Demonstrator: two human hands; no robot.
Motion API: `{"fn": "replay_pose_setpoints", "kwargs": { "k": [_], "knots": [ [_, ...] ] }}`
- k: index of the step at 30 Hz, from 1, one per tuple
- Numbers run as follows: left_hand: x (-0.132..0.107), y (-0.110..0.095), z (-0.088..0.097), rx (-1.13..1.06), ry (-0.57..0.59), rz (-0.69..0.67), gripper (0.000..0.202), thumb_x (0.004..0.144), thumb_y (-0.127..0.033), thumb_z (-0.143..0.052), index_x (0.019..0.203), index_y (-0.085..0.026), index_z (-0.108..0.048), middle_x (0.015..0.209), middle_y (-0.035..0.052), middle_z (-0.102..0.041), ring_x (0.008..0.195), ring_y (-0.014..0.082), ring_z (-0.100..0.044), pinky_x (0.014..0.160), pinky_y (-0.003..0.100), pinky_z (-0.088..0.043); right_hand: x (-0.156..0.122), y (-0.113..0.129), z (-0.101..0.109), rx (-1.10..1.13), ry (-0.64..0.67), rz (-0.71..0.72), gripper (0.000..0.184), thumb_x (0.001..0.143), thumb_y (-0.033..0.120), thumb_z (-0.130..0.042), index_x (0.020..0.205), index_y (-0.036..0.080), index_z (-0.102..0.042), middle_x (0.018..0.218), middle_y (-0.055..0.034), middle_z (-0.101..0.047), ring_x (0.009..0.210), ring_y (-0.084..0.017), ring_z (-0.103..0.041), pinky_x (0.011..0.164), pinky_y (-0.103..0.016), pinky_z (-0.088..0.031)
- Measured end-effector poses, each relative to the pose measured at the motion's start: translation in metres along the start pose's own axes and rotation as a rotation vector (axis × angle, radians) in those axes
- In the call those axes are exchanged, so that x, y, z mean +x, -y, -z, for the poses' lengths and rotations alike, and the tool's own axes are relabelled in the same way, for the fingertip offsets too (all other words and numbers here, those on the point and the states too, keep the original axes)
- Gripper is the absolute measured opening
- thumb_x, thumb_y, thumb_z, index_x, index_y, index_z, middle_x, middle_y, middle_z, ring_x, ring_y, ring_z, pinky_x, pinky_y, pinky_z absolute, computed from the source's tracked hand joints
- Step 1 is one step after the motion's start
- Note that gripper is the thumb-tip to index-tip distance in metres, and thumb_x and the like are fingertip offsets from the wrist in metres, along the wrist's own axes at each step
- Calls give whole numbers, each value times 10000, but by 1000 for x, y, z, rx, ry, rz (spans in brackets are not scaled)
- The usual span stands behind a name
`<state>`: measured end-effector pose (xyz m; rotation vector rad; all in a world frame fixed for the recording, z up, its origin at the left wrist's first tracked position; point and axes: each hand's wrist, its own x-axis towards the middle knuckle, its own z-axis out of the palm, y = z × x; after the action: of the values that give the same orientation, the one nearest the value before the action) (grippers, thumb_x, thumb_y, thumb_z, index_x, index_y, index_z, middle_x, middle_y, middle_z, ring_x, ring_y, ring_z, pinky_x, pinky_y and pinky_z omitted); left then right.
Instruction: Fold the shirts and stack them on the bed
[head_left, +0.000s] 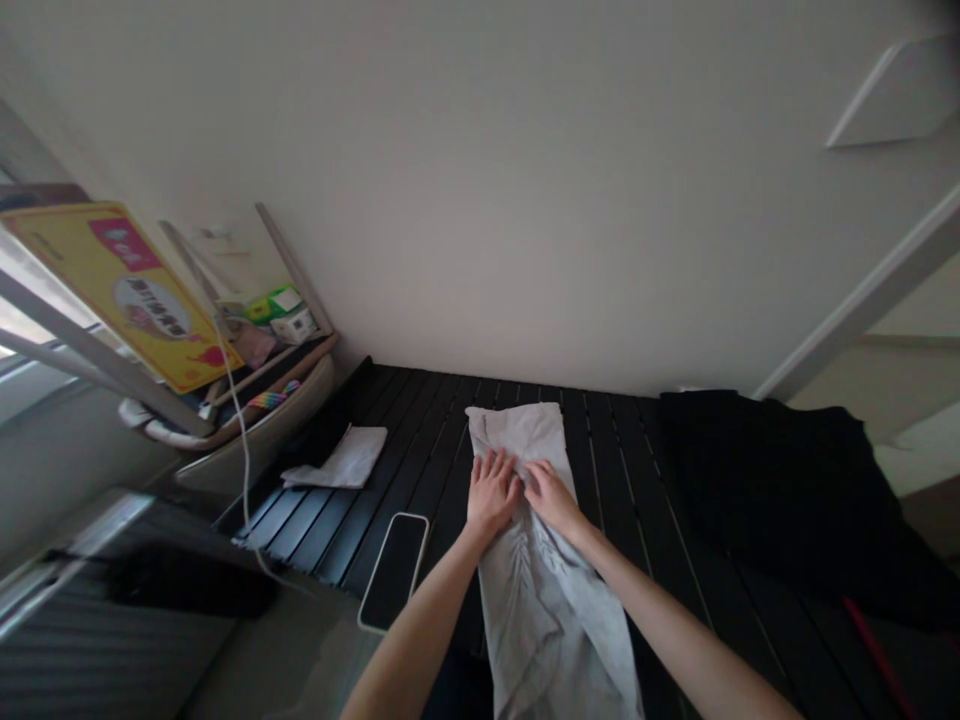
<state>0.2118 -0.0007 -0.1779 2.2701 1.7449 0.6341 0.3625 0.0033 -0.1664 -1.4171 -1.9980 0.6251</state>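
A long light grey garment (559, 625) lies lengthwise on a black slatted tabletop (442, 440), folded narrow, its far end near the wall. Wrinkles and gathers run down its middle. My left hand (495, 495) rests flat on the cloth, fingers spread and pointing away from me. Close beside it, my right hand (553, 497) touches the garment with slightly bent fingers apart; its fingertips point to the left. The near end of the garment runs out of the bottom of the view.
A phone (394, 572) with a pale edge lies left of the garment. Beyond it is a small folded light cloth (349, 458). Black fabric (780, 490) covers the right side. At left stand a basket (300, 400) of small items, a yellow sign (127, 290) and a hanging white cable (245, 450).
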Motion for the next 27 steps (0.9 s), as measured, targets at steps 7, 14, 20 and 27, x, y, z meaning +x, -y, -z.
{"fn": "replay_pose_setpoints", "kwargs": {
  "k": [7,14,20,27],
  "knots": [
    [1,-3,-6,53,-1,8,468,957,-407,-329,1394,-270,-428,1501,6,-381,1417,242,-243,1189,463,-91,-120,16,36,-330,238,-207,240,816,210,-507,1030,182,-611,972,-104,-683,879,-232,-670,737,-310,-487],
    [2,-10,2,22,5,20,437,942,-352,-375,1359,-265,-474,1465,21,-437,1396,249,-288,1181,483,-119,-198,66,49,-541,192,30,386,770,27,-451,1053,207,-642,1018,-98,-698,972,-257,-645,856,-387,-471],
    [-33,-24,24,-31,16,-85,426,942,-258,-358,1344,-204,-486,1461,59,-439,1394,203,-297,1158,441,-226,-233,74,49,-341,377,231,356,743,79,-526,1042,210,-669,1161,-71,-653,1056,-230,-614,911,-334,-484],
    [-162,-32,66,-40,406,-509,767,845,-543,-544,1494,-263,-246,1564,48,-235,1449,310,-113,1167,504,-170,-222,39,101,-234,478,298,944,672,324,-713,1491,277,-247,1553,-68,-272,1408,-277,-262,1141,-450,-243]
  ]
}}
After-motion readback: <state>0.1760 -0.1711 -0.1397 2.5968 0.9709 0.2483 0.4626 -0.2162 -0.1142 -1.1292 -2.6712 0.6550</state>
